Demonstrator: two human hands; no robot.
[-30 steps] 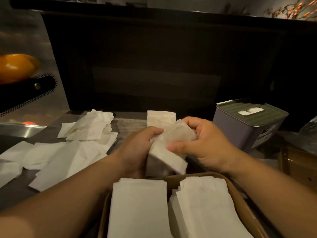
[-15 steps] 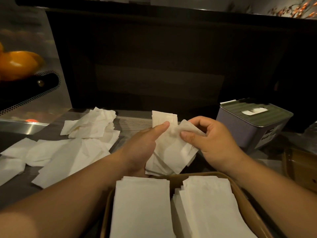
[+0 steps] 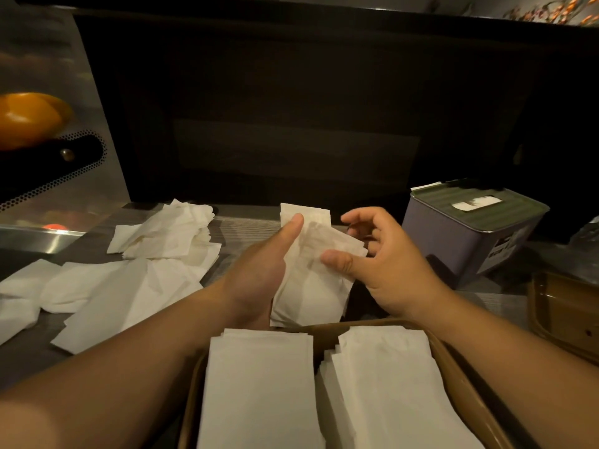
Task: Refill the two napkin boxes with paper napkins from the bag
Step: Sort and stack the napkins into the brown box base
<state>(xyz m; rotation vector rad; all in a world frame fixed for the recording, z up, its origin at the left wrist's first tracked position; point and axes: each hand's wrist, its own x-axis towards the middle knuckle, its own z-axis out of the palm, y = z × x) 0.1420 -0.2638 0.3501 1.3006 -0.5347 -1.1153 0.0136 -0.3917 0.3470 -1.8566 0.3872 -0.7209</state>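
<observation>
My left hand (image 3: 256,277) holds a small stack of white napkins (image 3: 311,286) upright in its palm, thumb laid along the top edge. My right hand (image 3: 392,264) is beside it. Its thumb touches the top napkin and its fingers are spread loosely behind the stack. Below my hands an open brown napkin box (image 3: 453,351) holds two flat napkin stacks side by side. A closed grey-purple napkin box (image 3: 470,241) with a green lid stands at the right, a napkin showing in its slot. The clear bag (image 3: 588,230) is barely visible at the far right edge.
Loose, crumpled napkins (image 3: 139,280) cover the counter on the left. Another short napkin stack (image 3: 306,212) lies behind my hands. A brown lid or tray (image 3: 564,315) sits at the right. A dark wall rises behind, and an orange object (image 3: 29,119) is at the left.
Both hands were gripping a bunched napkin wad. It now lies flatter in my left hand, and my right hand's fingers have opened and drawn back from it.
</observation>
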